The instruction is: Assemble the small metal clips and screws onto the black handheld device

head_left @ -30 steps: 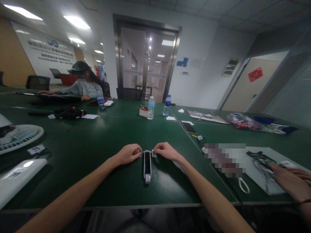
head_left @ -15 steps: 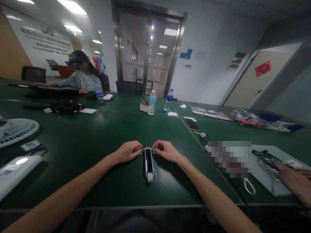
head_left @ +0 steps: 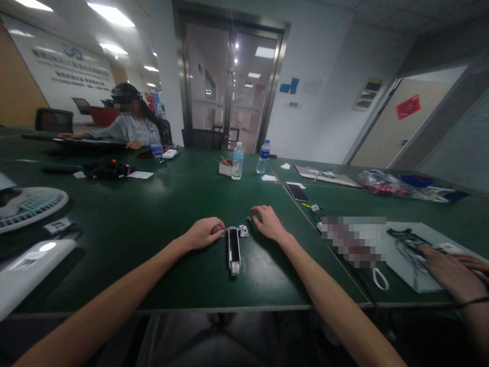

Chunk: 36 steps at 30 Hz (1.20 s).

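A narrow black and white device (head_left: 233, 247) lies lengthwise on the green table (head_left: 153, 224), with small metal brackets (head_left: 243, 231) at its far end. My left hand (head_left: 206, 232) pinches the left side of that far end with curled fingers. My right hand (head_left: 268, 221) rests flat on the table to the right of the brackets, fingers spread, next to a tiny dark part (head_left: 249, 218). Nothing shows in its fingers.
A white fan (head_left: 30, 206) and a white box (head_left: 28, 270) lie at the left. Two water bottles (head_left: 237, 161) and a phone (head_left: 297, 192) stand farther off. Another person's hand (head_left: 451, 265) rests on a board with wires at the right. A person sits at the far left.
My right hand has let go of the device's right bracket and moved up and to the right, flattening onto the table. My left hand keeps its pinch.
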{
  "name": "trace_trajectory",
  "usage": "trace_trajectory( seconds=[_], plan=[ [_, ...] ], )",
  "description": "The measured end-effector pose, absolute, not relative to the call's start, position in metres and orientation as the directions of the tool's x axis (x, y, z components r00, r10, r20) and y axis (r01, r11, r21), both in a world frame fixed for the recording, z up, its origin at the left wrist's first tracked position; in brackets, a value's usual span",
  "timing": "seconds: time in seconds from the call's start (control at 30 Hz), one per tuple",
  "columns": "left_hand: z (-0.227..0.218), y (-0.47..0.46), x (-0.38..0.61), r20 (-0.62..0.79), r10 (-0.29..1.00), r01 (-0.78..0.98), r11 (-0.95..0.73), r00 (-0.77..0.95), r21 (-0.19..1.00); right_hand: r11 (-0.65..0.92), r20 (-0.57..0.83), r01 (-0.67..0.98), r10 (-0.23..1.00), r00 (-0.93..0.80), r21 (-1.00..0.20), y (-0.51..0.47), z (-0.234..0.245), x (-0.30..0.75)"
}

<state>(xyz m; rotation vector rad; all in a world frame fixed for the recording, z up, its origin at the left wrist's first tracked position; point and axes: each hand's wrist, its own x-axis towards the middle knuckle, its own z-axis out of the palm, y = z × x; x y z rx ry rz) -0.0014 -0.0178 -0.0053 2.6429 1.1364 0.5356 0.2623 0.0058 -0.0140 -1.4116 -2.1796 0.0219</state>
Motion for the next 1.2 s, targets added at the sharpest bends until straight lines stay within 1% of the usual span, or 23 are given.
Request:
trace_trajectory(
  seconds=[0.13, 0.27, 0.4, 0.53, 0.6, 0.7, 0.83, 1.0, 1.1, 1.2],
  plan=[
    [-0.007, -0.02, 0.002, 0.258, 0.753, 0.676, -0.657, 0.605, 0.333, 0.418, 0.339, 0.881, 0.88, -0.333, -0.219, 0.009, -0.023, 0.256],
    [-0.007, -0.022, 0.005, 0.255, 0.758, 0.677, -0.651, 0.6, 0.342, 0.419, 0.337, 0.884, 0.879, -0.337, -0.21, 0.011, -0.024, 0.249],
    [-0.004, -0.023, 0.006, 0.256, 0.762, 0.684, -0.647, 0.595, 0.337, 0.475, 0.368, 0.848, 0.851, -0.374, -0.237, 0.009, -0.02, 0.247],
    [-0.001, -0.025, 0.007, 0.288, 0.784, 0.703, -0.621, 0.551, 0.346, 0.596, 0.426, 0.741, 0.783, -0.453, -0.308, -0.001, -0.012, 0.242],
    [-0.001, -0.027, 0.008, 0.327, 0.793, 0.698, -0.608, 0.514, 0.377, 0.663, 0.461, 0.68, 0.732, -0.501, -0.314, -0.008, -0.008, 0.236],
    [0.0, -0.03, 0.011, 0.371, 0.797, 0.666, -0.602, 0.476, 0.44, 0.749, 0.513, 0.596, 0.647, -0.564, -0.289, -0.018, -0.004, 0.226],
    [0.002, -0.035, 0.016, 0.372, 0.798, 0.571, -0.6, 0.473, 0.56, 0.816, 0.538, 0.512, 0.568, -0.622, -0.269, -0.029, -0.001, 0.216],
    [0.005, -0.037, 0.018, 0.317, 0.825, 0.501, -0.543, 0.468, 0.674, 0.827, 0.551, 0.483, 0.556, -0.623, -0.288, -0.033, 0.002, 0.215],
    [0.003, -0.035, 0.016, 0.283, 0.827, 0.473, -0.521, 0.486, 0.71, 0.829, 0.567, 0.47, 0.553, -0.611, -0.303, -0.033, 0.002, 0.216],
    [0.001, -0.034, 0.014, 0.278, 0.825, 0.441, -0.511, 0.492, 0.738, 0.825, 0.567, 0.468, 0.561, -0.603, -0.318, -0.035, -0.001, 0.214]
  ],
)
